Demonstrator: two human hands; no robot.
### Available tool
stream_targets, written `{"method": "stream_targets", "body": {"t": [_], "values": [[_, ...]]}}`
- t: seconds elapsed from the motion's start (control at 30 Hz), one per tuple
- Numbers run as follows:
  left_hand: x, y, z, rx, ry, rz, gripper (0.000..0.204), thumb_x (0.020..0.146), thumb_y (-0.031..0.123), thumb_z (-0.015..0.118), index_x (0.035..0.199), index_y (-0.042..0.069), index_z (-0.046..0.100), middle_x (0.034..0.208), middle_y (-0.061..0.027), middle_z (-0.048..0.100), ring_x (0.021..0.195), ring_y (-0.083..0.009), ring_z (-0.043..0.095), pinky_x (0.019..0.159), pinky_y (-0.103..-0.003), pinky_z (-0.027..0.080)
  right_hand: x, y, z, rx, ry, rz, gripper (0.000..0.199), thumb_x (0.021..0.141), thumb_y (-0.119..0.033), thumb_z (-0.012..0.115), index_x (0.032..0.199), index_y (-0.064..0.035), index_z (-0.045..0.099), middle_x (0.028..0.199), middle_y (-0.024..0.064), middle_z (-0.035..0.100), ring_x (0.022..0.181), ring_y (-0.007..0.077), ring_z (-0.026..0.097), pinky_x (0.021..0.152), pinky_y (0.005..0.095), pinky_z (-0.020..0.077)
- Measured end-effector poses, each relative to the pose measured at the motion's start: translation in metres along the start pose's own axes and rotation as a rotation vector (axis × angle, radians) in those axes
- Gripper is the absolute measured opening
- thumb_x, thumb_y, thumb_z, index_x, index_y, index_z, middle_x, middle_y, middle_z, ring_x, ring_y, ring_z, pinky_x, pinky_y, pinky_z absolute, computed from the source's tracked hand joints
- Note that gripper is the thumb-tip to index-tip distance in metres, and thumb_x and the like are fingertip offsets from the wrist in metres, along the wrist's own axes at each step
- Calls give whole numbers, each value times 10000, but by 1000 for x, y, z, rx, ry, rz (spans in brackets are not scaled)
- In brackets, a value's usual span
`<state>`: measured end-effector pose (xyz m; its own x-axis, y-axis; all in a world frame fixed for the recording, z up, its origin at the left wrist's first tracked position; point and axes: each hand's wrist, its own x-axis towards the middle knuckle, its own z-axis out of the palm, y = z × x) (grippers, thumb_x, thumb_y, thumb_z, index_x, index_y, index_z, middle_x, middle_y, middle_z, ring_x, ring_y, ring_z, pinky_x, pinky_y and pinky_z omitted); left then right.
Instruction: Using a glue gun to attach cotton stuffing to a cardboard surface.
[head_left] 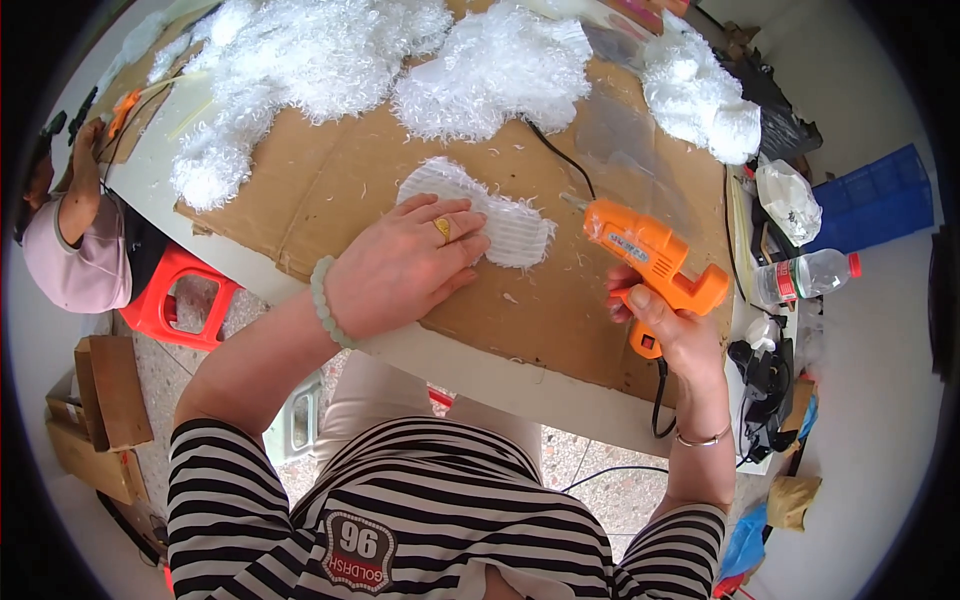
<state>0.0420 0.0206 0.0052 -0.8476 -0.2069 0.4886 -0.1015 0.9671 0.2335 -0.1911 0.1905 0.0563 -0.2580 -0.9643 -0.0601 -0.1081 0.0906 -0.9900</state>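
My left hand (415, 255) lies palm down on a white, ribbed fabric piece (520, 232) with shaggy edges, its fingers stretched over the left part. In my right hand (665, 325) is an orange hot glue gun (650, 250), gripped by its handle, with the thumb near the trigger side. The nozzle points up and left, a little to the right of the fabric piece and apart from it. Beneath both is a brown cardboard sheet (330, 190) with small white fibres scattered over it. The fabric under my palm is hidden.
Heaps of white shaggy pieces (320, 60) cover the table's far side. Another white fluffy piece (700, 95) is at the far right. A plastic bottle (820, 275) and a blue crate (875, 200) stand right. A co-worker (75, 240) sits left beside a red stool (185, 300). The gun's cord hangs near the table edge.
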Motion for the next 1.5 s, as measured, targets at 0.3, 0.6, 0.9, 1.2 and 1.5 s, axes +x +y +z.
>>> {"method": "stream_targets", "body": {"t": [0.3,0.6,0.9,1.2,1.5], "values": [[0,-2,-2,-41,7,20,346,693,103,694,1024,36,614,1109,-92,598,1031,-285,530,895,-384,444,6,-2,13,-439,-22,1,258,834,-264,683,943,-41,613,778,-28,565,693,65,491,616,226,415],[-2,-3,1,-46,73,39,280,712,125,682,963,18,619,1041,-82,608,989,-252,537,868,-360,439,10,-9,16,-559,1,88,246,803,-175,694,969,-16,608,751,8,586,685,90,509,663,251,451],[0,-2,-4,-42,-7,20,331,704,106,692,1013,13,620,1104,-89,601,1028,-265,533,884,-364,451,13,-4,15,-634,7,71,235,821,-168,682,986,-18,610,768,-39,547,697,62,455,625,230,402],[-1,-3,-3,-51,2,16,327,699,105,693,1005,16,621,1107,-90,597,1030,-266,531,886,-362,448,14,-2,11,-668,5,35,212,822,-157,672,965,-12,612,743,-39,546,678,61,455,611,231,403],[-1,-3,-2,-80,22,9,249,706,106,678,934,20,623,959,-91,550,952,-262,539,832,-367,450,21,-6,14,-743,-31,14,215,817,-174,675,943,-13,611,708,-22,542,646,69,461,588,243,408]]}}
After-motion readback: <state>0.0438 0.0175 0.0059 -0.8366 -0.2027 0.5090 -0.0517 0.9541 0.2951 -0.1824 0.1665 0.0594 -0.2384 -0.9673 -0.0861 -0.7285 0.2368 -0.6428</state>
